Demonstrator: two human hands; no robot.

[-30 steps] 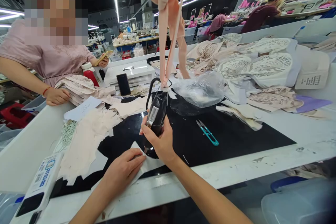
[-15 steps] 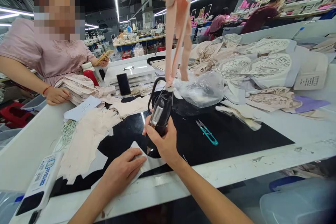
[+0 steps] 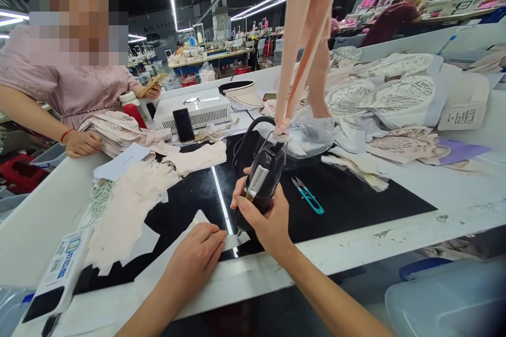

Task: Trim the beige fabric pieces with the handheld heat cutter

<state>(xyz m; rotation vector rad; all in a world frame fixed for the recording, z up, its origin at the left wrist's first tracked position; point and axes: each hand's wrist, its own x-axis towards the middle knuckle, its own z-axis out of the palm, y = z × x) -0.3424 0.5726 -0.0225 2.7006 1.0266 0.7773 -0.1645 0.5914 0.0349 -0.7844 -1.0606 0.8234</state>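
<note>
My right hand [image 3: 265,219] is closed around a black handheld cutting tool [image 3: 260,181], its tip down on a white fabric piece [image 3: 185,250] at the near edge of the black mat [image 3: 348,195]. The tool hangs from pink fabric strips [image 3: 302,47] tied overhead. My left hand [image 3: 194,262] lies flat, fingers stretched out, pressing the white piece just left of the tool's tip. Teal thread snips [image 3: 307,196] lie on the mat to the right of the tool.
Pale pink fabric scraps [image 3: 130,202] are piled on the left. A clear plastic bag [image 3: 312,134], lace-patterned pieces [image 3: 399,97], a white machine box [image 3: 193,108] and a phone [image 3: 184,125] sit behind. Another person's hand [image 3: 81,143] rests on a fabric stack. A white device [image 3: 53,279] lies near left.
My right hand has slid the cutting tool to the right along the white piece. My left hand followed slightly right, still pressing the piece. The view has shifted too.
</note>
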